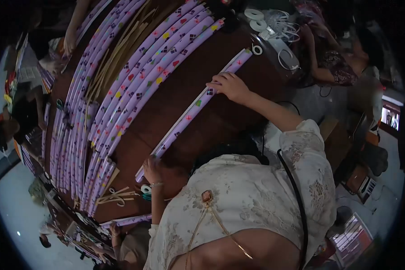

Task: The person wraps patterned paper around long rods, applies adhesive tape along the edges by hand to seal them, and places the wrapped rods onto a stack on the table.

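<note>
A long thin roll of purple patterned wrapping paper (198, 109) lies slantwise on the dark reddish-brown table, a pale strip running along its edge. My right hand (231, 87) is over its upper part, fingers curved across the paper. Close to its lower end is my left hand (152, 170), slightly blurred, with the fingers closed against the roll. Beside my left wrist sit a small white tape ring (146, 189) and something green. Another white tape ring (256, 49) is by the roll's far end.
Several finished-looking purple rolls (141, 76) lie in rows to the left, with brown strips (117, 54) between them. White tape rolls (255, 19) and clear plastic loops (283, 27) are at the back right. Other people work around the table; a person's hand (70, 41) is at the upper left.
</note>
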Tool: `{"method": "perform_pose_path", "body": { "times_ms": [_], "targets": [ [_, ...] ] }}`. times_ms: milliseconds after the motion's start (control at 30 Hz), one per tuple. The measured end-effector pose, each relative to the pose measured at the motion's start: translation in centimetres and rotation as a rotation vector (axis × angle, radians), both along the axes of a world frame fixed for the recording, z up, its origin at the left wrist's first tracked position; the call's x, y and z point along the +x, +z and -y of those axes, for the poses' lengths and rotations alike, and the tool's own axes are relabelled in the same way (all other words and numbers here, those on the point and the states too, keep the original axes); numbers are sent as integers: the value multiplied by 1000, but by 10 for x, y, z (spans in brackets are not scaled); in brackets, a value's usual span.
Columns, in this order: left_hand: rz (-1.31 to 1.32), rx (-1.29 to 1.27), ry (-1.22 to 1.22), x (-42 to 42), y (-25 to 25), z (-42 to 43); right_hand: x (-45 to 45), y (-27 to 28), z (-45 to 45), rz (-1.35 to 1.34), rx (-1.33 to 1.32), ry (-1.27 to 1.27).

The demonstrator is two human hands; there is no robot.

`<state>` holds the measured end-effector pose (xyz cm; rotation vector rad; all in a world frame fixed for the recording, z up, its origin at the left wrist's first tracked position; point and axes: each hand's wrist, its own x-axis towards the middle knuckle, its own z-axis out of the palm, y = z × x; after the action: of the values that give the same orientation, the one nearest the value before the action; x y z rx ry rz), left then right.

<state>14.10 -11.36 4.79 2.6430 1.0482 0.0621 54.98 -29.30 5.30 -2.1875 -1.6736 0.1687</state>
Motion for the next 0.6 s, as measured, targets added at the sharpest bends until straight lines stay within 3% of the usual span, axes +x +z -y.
{"method": "perform_pose_path", "body": {
  "times_ms": [100,200,500,567,600],
  "targets": [
    [2,-24,-22,-1,1,0,1,3,1,6,61,30],
    [-13,166,-57,-2,1,1,1,1,1,-18,84,34],
    [-96,281,-62,7,3,4,6,-18,-1,12,82,69],
    [-37,65,89,15,12,2,10,-16,2,-16,36,98],
    [-41,89,73,20,22,2,11,-6,-2,-43,-15,118]
  ]
}}
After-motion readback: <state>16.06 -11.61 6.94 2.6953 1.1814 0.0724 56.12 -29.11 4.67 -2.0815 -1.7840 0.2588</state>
